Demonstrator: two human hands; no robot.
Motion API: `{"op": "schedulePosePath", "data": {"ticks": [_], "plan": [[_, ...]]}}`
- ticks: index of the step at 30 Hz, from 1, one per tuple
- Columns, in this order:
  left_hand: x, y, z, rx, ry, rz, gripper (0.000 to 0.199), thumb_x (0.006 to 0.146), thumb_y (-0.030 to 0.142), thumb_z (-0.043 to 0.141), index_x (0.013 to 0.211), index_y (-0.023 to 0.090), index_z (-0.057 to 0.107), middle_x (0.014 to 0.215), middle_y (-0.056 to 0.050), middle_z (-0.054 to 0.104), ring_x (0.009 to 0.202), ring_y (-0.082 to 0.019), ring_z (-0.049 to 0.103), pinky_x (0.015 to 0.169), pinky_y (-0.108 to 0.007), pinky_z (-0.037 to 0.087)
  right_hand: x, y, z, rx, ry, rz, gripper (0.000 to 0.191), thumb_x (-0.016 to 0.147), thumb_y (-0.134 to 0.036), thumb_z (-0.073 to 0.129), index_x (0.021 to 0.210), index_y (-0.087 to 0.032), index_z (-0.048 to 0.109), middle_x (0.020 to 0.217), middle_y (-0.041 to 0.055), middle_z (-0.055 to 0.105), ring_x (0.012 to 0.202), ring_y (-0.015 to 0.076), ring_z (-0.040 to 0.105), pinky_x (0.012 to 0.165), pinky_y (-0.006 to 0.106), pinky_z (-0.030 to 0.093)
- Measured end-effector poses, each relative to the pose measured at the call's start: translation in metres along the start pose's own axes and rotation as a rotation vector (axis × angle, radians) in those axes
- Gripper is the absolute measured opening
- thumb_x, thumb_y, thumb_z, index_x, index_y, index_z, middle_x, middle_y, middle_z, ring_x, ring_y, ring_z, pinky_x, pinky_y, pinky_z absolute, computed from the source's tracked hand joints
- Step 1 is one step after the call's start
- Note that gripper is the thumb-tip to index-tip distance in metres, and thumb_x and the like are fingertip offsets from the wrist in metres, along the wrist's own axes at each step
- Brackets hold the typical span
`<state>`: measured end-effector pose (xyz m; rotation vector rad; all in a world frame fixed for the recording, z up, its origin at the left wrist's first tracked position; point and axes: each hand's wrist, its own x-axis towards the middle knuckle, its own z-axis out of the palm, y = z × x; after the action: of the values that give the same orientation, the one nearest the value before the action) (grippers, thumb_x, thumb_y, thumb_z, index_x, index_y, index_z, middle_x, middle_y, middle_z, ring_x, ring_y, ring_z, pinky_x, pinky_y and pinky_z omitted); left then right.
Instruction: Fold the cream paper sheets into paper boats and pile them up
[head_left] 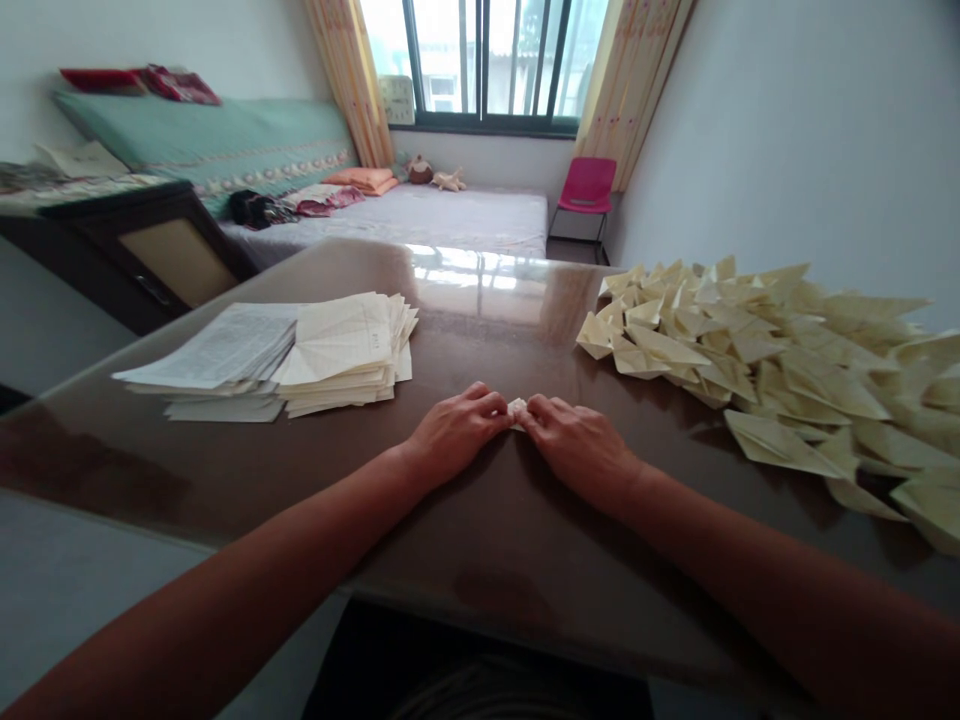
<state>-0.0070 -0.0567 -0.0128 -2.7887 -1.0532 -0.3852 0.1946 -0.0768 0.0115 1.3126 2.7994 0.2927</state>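
Between my fingertips, low over the middle of the table, is a small piece of folded paper point(517, 412). My left hand point(466, 425) pinches its left side, fingers curled and closed. From the other side my right hand point(576, 436) grips it the same way. Most of the paper is hidden by the fingers, so its folded shape cannot be made out. To the left lies a stack of cream paper sheets point(337, 345) with crease marks, beside a stack of greyish printed sheets point(225, 345). A large heap of folded cream paper pieces point(780, 350) covers the table's right side.
The glossy brown table point(480, 540) reflects the window point(480, 65). Beyond its far edge are a bed point(465, 215) and a pink chair point(588, 187). A dark cabinet point(161, 250) stands at the left, and a white wall point(810, 130) runs along the right.
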Motion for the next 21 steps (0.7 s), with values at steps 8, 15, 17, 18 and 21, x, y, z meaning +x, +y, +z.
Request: {"op": "schedulePosePath", "data": {"ticks": [8,15,17,18,21], "plan": [[-0.017,-0.004,-0.009,0.124,-0.041,-0.001,0.03,0.092,0.018,0.047,0.119,0.024,0.061,0.115,-0.001,0.065,0.102,-0.018,0.054,0.077,-0.028,0.047,-0.014,-0.014,0.001,-0.143,-0.071,0.034,0.038,0.09,-0.005,0.036,0.121,-0.007,0.057,0.111,0.0184,0.058,0.093,0.0267,0.055,0.062,0.037,0.043],[-0.021,0.001,-0.012,0.134,-0.022,-0.049,0.032,0.088,0.016,0.051,0.117,0.023,0.062,0.122,0.001,0.064,0.108,-0.02,0.053,0.074,-0.028,0.047,-0.018,-0.024,-0.001,-0.206,-0.119,0.064,0.036,0.085,0.002,0.035,0.101,-0.006,0.067,0.106,0.0216,0.059,0.088,0.0284,0.056,0.059,0.037,0.042],[-0.021,0.001,-0.012,0.117,-0.019,-0.064,0.033,0.086,0.016,0.051,0.117,0.023,0.062,0.122,0.0,0.064,0.109,-0.02,0.053,0.073,-0.028,0.047,-0.018,-0.025,-0.002,-0.211,-0.134,0.062,0.036,0.084,0.002,0.036,0.098,-0.005,0.068,0.104,0.0219,0.06,0.087,0.0286,0.056,0.059,0.037,0.042],[-0.021,0.001,-0.012,0.104,-0.018,-0.07,0.033,0.087,0.016,0.051,0.116,0.023,0.063,0.121,0.0,0.065,0.11,-0.02,0.053,0.074,-0.028,0.047,-0.018,-0.025,-0.002,-0.209,-0.136,0.058,0.035,0.084,0.002,0.036,0.098,-0.005,0.068,0.102,0.0216,0.06,0.087,0.0285,0.056,0.059,0.037,0.042],[-0.02,-0.001,-0.011,0.035,-0.002,-0.09,0.029,0.09,0.019,0.046,0.112,0.026,0.064,0.119,0.002,0.065,0.107,-0.019,0.054,0.078,-0.029,0.047,-0.014,-0.016,-0.006,-0.163,-0.129,0.041,0.032,0.084,0.0,0.039,0.098,-0.007,0.068,0.097,0.0179,0.062,0.085,0.0274,0.057,0.06,0.037,0.043]]}}
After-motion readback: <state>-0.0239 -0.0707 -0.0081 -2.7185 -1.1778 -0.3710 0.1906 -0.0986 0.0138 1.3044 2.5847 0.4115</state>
